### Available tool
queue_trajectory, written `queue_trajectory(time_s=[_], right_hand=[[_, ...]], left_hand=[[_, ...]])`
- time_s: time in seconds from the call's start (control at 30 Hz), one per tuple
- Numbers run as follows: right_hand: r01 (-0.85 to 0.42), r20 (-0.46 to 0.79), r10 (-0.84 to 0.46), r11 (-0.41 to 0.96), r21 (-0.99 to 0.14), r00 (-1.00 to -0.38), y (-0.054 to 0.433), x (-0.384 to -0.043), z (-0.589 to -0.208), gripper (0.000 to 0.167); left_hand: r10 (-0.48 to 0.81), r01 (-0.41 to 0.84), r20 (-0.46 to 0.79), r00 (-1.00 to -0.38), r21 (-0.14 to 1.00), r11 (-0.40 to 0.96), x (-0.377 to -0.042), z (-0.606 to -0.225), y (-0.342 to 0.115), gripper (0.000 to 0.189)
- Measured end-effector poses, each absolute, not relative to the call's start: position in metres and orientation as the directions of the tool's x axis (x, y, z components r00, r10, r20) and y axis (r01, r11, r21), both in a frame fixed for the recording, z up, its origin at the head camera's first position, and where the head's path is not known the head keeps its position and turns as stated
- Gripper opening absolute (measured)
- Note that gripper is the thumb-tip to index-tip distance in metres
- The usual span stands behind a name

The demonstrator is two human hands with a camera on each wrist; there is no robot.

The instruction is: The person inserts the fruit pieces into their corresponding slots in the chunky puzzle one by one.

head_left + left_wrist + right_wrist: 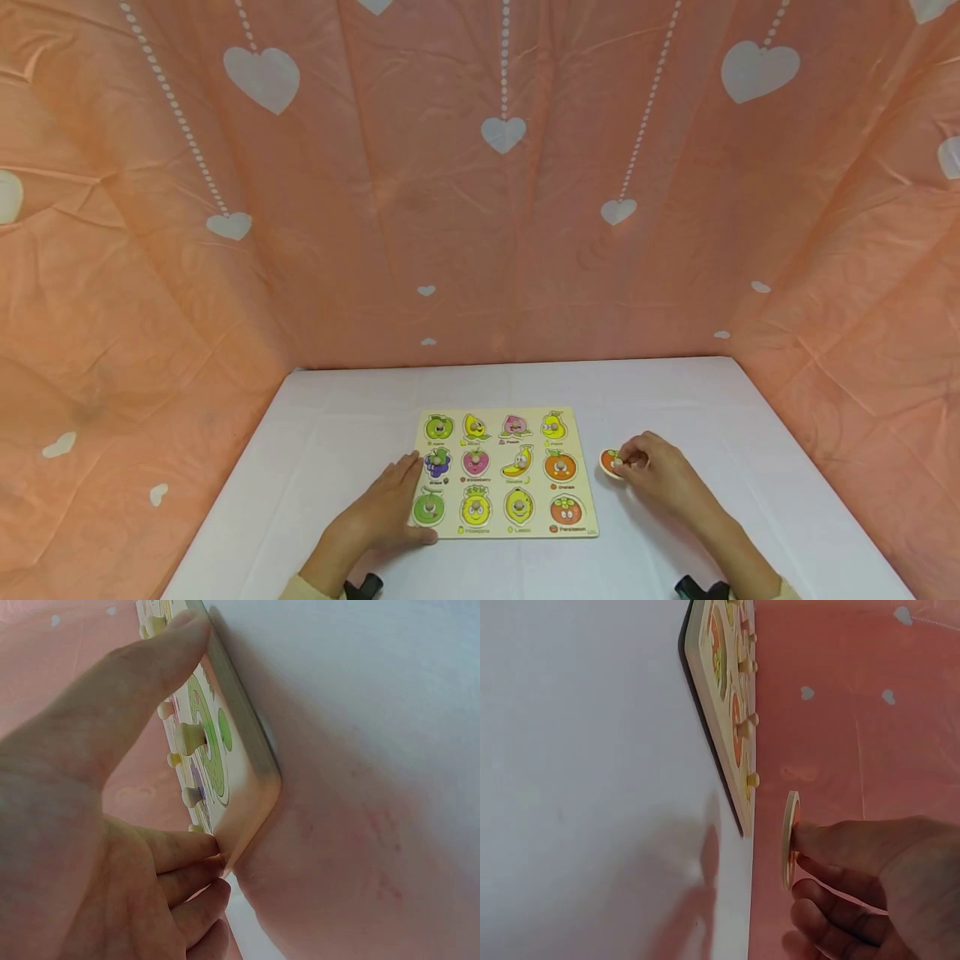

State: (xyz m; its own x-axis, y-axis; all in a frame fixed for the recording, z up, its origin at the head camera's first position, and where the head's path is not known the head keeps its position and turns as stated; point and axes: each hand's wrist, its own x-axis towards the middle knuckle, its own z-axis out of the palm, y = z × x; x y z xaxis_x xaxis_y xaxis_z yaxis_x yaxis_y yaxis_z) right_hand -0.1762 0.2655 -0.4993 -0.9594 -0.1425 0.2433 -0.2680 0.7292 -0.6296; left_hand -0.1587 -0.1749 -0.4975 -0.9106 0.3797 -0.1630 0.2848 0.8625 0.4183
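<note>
My right hand [663,475], just off the board's right side, pinches a round persimmon puzzle piece [610,463] between thumb and fingers. The piece is orange-red with a pale wooden rim; in the right wrist view this persimmon piece [788,840] stands edge-on above the white surface. A wooden fruit peg puzzle board [497,532] lies flat in front of me. Several knobbed fruit pieces sit in it, while the persimmon recess [567,511] at its near right corner has no knob. My left hand [384,507] rests at the near left corner, fingers along the left edge, thumb [161,660] at the near edge.
The board lies on a white-covered table [360,400]. Orange sheeting with pale hearts [465,250] hangs behind it and along both sides. Dark wrist-camera mounts [365,586] show by each wrist at the bottom.
</note>
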Motion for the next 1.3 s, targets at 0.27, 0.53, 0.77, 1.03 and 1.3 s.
queue_trajectory(time_s=[0.27,0.53,0.77,1.03,1.3], right_hand=[[-0.309,0.231,-0.207,0.709,-0.634,-0.951,0.253,-0.172,-0.498,0.016],[-0.342,0.218,-0.264,0.700,-0.627,-0.940,0.240,-0.167,-0.499,0.016],[-0.407,0.246,-0.326,0.671,-0.619,-0.913,0.231,-0.163,-0.502,0.016],[-0.511,0.287,-0.428,0.634,-0.581,-0.857,0.224,-0.161,-0.508,0.020],[-0.518,0.264,-0.461,0.610,-0.600,-0.847,0.219,-0.160,-0.513,0.019]], left_hand=[[0.387,0.291,-0.161,-0.908,0.422,0.859,-0.158,-0.497,-0.174,0.118],[0.386,0.288,-0.162,-0.908,0.426,0.858,-0.159,-0.498,-0.175,0.119],[0.388,0.292,-0.158,-0.908,0.426,0.856,-0.159,-0.499,-0.175,0.119],[0.385,0.291,-0.152,-0.910,0.427,0.856,-0.157,-0.497,-0.175,0.119],[0.386,0.289,-0.155,-0.910,0.432,0.855,-0.157,-0.496,-0.175,0.118]])
